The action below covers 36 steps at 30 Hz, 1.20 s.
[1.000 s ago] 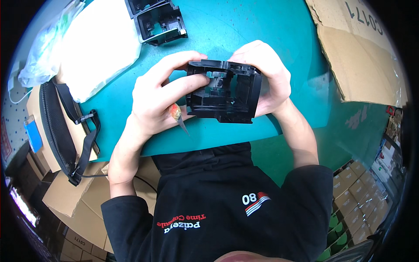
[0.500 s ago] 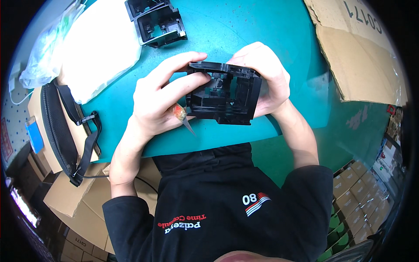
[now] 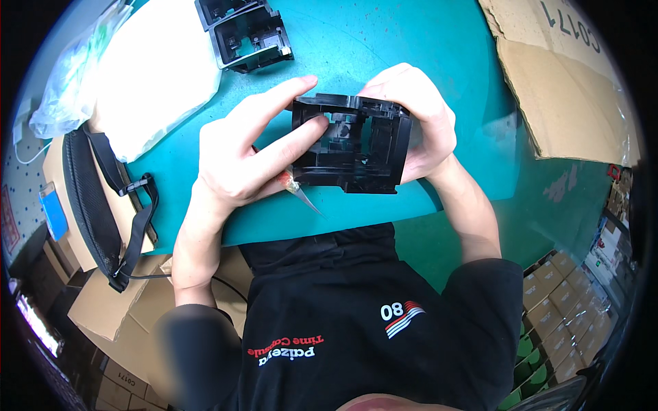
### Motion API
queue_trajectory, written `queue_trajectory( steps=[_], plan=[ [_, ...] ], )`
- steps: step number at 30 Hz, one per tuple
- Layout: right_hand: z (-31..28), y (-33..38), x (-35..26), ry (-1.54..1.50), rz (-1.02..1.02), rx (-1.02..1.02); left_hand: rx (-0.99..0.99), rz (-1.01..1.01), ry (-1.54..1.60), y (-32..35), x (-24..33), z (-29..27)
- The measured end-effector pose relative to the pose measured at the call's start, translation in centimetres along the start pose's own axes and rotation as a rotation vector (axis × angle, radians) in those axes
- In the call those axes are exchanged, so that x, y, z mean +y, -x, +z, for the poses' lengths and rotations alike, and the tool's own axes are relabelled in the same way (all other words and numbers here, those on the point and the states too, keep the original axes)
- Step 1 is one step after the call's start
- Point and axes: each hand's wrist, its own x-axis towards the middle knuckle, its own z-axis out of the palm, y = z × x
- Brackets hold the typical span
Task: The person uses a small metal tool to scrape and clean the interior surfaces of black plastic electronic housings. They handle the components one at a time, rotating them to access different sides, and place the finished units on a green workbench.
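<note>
My right hand (image 3: 430,123) grips the right side of a black plastic housing (image 3: 396,154), an open frame with ribs and gaps inside, held just above the green table. Tucked in the palm of my left hand (image 3: 236,154) is a small pointed knife (image 3: 296,188) with a red and yellowish handle. Its blade points down and right, below the housing's lower left corner. One finger of that hand reaches into the housing's left part, while another stretches out past its upper left corner. The rest of the knife handle is hidden by the hand.
Two similar black housings (image 3: 252,41) rest at the far edge of the green table (image 3: 329,41). To the left are a white sheet or bag (image 3: 161,68), clear plastic (image 3: 68,103) and a black strap with a buckle (image 3: 96,205). A cardboard box (image 3: 562,82) stands at the right.
My left hand has shifted slightly left, and its outstretched finger has lifted off the housing's top edge. The knife blade has swung further right. My right hand stays almost still.
</note>
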Motion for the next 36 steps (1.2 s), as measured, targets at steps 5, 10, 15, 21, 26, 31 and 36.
queue_trajectory(
  steps=[5,10,15,21,26,31,36],
  plan=[
    [0.1,0.5,0.0,-0.045,0.037,0.012,-0.024,0.011,0.021,-0.3,0.2,-0.6],
    [0.3,0.6,0.2,-0.071,0.049,0.014,-0.030,-0.008,0.053,-0.3,0.2,-0.6],
    [0.3,0.7,0.1,-0.090,0.053,0.020,-0.030,-0.010,0.093,-0.3,0.2,-0.7],
    [0.4,0.6,0.0,-0.035,0.000,0.032,0.041,0.043,0.152,-0.3,-0.5,0.1],
    [0.5,0.9,0.3,-0.052,0.004,0.086,0.083,-0.029,0.316,0.0,-0.3,-0.6],
    [-0.3,0.8,1.1,-0.062,0.043,0.140,0.425,-0.418,0.575,2.0,0.5,0.3],
    [0.2,1.5,1.3,-0.171,0.254,0.154,0.258,-0.244,0.212,0.6,-0.5,-1.4]
  ],
)
